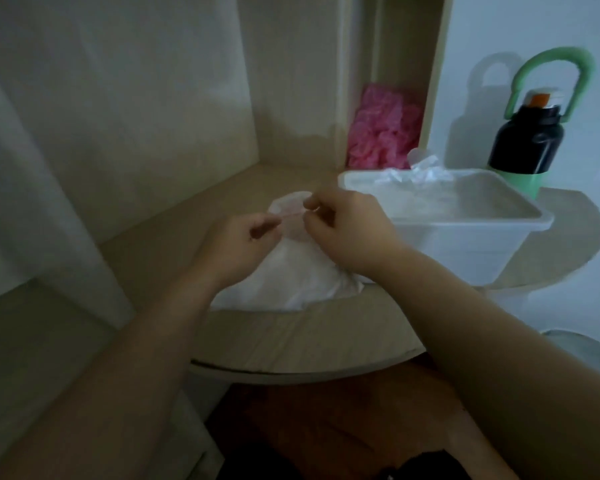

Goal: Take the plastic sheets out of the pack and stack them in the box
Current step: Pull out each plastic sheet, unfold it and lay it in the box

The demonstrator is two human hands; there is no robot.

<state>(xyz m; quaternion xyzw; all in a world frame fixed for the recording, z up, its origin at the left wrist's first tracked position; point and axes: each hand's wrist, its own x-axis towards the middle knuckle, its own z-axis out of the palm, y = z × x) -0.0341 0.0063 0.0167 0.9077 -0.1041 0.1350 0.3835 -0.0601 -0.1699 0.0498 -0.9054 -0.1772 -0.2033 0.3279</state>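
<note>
Both grips, left hand (243, 244) and right hand (347, 233), pinch a thin clear plastic sheet (291, 216) above the soft white pack (291, 282) on the beige surface (291, 337). Likely light, floppy, slippery: hold its edge.

It looked like a room in a home, most likely a bedroom or study corner. The surface (291, 341) was pale wood-grain board with a rounded front edge, part of a fitted furniture unit in the same board — a tall side panel (118, 98) on the left and a narrow open compartment (399, 57) at the back. A heap of crumpled pink material (381, 133) was stuffed into that compartment. A personal drinking bottle (525, 143), black with a green loop handle and green base, stood at the far right against a plain white wall (534, 22). A white plastic box (465, 251) sat just in front of it. Below the surface's edge lay a dark reddish-brown floor (326, 410) — the light was dim and soft.
</note>
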